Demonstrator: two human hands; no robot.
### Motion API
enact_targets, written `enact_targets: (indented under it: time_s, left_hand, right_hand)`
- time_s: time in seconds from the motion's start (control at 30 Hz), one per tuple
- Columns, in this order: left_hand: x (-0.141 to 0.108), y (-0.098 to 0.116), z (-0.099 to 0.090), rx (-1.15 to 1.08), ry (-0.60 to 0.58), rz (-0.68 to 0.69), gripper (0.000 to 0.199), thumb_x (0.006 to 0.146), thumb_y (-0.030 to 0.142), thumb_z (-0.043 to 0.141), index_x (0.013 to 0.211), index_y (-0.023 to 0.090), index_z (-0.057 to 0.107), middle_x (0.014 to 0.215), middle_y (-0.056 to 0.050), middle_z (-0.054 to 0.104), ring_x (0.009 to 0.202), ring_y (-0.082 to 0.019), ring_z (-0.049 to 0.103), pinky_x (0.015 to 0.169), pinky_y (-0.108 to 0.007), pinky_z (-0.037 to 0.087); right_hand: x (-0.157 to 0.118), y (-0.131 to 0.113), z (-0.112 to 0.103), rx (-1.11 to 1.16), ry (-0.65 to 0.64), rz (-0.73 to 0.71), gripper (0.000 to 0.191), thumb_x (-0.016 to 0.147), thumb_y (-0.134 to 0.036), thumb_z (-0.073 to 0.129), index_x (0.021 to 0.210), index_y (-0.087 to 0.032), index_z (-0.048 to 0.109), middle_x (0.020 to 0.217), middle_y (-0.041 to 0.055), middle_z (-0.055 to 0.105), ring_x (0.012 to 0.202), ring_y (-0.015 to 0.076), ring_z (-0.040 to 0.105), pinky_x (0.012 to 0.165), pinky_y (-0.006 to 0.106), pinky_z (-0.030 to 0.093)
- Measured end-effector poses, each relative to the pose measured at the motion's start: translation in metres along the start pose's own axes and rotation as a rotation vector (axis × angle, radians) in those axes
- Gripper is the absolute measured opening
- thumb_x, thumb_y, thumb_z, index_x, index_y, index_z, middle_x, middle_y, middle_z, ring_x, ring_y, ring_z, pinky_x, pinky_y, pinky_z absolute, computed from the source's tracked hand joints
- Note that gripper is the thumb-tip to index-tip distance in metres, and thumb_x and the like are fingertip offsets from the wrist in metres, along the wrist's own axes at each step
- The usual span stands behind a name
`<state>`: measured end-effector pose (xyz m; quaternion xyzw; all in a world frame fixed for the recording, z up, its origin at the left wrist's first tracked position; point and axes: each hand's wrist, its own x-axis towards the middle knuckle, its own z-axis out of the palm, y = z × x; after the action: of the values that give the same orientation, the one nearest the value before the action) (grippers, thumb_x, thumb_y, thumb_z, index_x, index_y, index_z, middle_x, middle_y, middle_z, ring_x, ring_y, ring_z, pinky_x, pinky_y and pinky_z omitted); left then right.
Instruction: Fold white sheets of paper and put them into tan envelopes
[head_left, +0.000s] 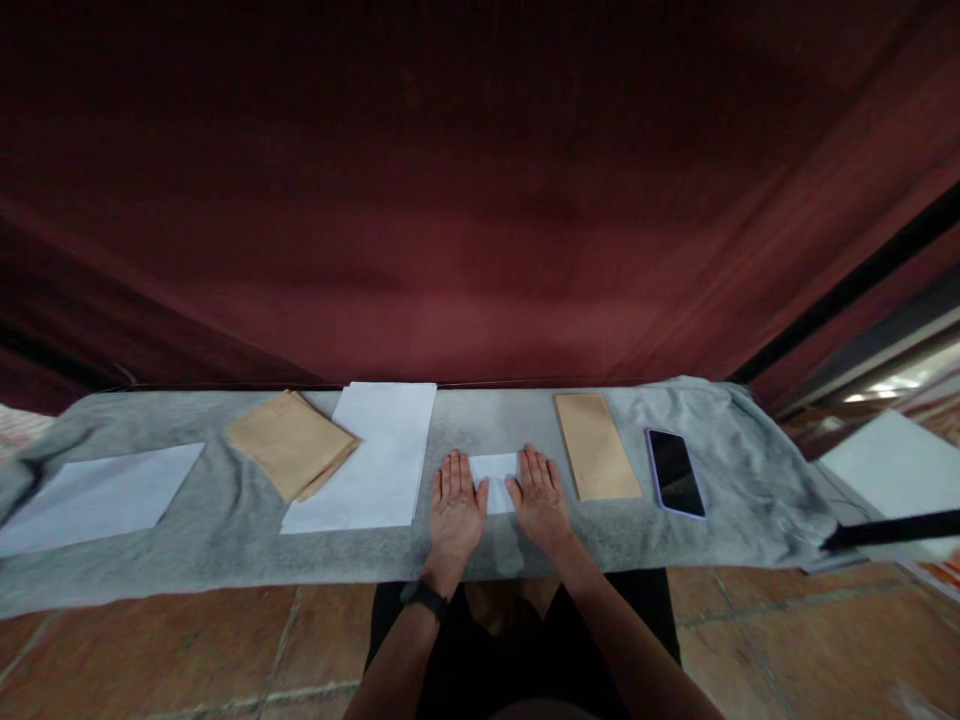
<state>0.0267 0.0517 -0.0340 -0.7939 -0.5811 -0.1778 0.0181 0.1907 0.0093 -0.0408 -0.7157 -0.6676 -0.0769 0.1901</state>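
Observation:
A small white sheet of paper (pixel 495 468), which looks folded, lies flat on the grey cloth in front of me. On its left side rests my left hand (pixel 456 508), palm down with the fingers stretched out. My right hand (pixel 541 500) lies flat over its right side, fingers also extended. Both thumbs point inward over the paper, and the hands cover its side edges. Just right of my right hand is a brown envelope (pixel 598 447). A stack of larger white sheets (pixel 367 470) lies left of my left hand.
Several brown envelopes (pixel 289 440) partly overlap the white stack. Another white sheet (pixel 105 495) lies far left, and a phone (pixel 676 473) lies right of the single envelope. Grey cloth (pixel 517 410) covers the narrow table. A dark red curtain (pixel 480 250) hangs behind it.

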Motion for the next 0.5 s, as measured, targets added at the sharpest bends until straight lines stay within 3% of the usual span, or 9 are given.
enact_targets:
  time_s: [0.2, 0.37, 0.5]
  left_hand:
    - [-0.007, 0.007, -0.006, -0.006, 0.061, -0.017, 0.060, 0.104, 0.034, 0.030, 0.152, 0.000, 0.040, 0.158, -0.024, 0.039, 0.150, -0.032, 0.034, 0.122, -0.052, 0.030]
    - [-0.014, 0.023, -0.008, -0.073, -0.085, 0.247, 0.052, 0.104, 0.031, 0.033, 0.153, 0.019, 0.043, 0.159, -0.006, 0.043, 0.151, -0.023, 0.034, 0.123, -0.047, 0.031]
    - [-0.016, 0.024, -0.005, -0.057, -0.122, 0.232, 0.054, 0.104, 0.035, 0.035, 0.154, 0.015, 0.041, 0.159, -0.010, 0.042, 0.150, -0.024, 0.034, 0.123, -0.047, 0.031]
  right_hand:
    - [0.000, -0.001, 0.000, -0.014, 0.009, 0.014, 0.057, 0.106, -0.036, 0.036, 0.153, -0.004, 0.040, 0.157, 0.0200, 0.042, 0.145, 0.0313, 0.041, 0.119, 0.050, 0.027]
    - [-0.001, 0.000, -0.001, -0.014, -0.010, 0.000, 0.054, 0.106, -0.031, 0.036, 0.152, -0.006, 0.043, 0.158, 0.0192, 0.042, 0.147, 0.0300, 0.039, 0.120, 0.049, 0.027]
    - [-0.001, 0.000, -0.001, -0.018, -0.011, 0.019, 0.055, 0.105, -0.032, 0.036, 0.153, -0.005, 0.040, 0.158, 0.0203, 0.042, 0.147, 0.0302, 0.038, 0.120, 0.049, 0.027]
